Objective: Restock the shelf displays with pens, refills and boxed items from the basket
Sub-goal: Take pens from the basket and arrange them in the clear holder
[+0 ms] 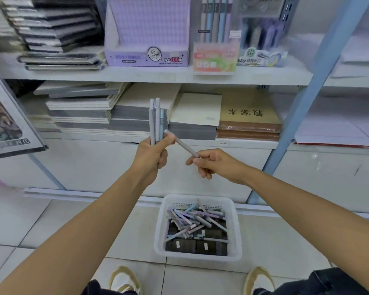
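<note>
The tiled floor [73, 220] bears a white basket [200, 257]; the shelf [136, 76] holds seemingly stacked notebooks [60, 60].

Pen bundle [156, 120] lower ends hidden inside left hand [151, 156]; single pen [183, 146] end inside right hand [213, 165]; dark boxes [185, 245] half-buried.

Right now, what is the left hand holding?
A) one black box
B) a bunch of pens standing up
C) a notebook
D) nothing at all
B: the left hand grips a bunch of pens that point straight up, while the right hand pinches just one pen with its tip leaning toward the bunch.
</note>
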Available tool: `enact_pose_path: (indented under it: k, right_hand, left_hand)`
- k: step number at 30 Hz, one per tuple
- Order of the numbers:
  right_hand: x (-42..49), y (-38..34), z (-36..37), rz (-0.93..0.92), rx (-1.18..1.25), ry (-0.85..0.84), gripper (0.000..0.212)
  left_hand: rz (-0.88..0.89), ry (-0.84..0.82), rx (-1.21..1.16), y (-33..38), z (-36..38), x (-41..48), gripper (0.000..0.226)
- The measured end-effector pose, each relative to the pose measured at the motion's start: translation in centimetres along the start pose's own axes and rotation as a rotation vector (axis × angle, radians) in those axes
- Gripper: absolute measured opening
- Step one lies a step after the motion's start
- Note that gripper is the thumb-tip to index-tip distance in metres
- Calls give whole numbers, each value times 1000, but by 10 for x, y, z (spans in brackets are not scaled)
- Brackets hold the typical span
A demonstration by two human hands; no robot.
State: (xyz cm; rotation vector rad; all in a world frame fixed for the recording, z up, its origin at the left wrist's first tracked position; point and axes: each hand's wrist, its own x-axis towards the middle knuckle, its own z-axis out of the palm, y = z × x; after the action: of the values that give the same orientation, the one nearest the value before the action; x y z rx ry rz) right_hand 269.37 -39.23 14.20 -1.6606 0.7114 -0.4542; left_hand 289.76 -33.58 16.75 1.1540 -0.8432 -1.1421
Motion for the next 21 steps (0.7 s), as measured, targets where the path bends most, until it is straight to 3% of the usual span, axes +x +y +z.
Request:
enact_pose_path:
  k: [2,5,9,14,21]
  right_hand:
    - [0,-9,-4,-31,4,32,26]
    - [1,-28,-13,-117,200,207,21]
    - [3,-64,-29,-275,388,363,15]
    - [1,-136,-59,-517,257,583,15]
    - [5,-229,-113,-778,-15,822,15]
  left_hand:
    - [20,57,-26,8,3,1,8]
    - [0,135,-44,20,3,5,14]
    - [-24,89,-6,41,7,9,20]
    - [30,-84,-24,91,21,23,18]
    - [272,-95,80,156,38,45,18]
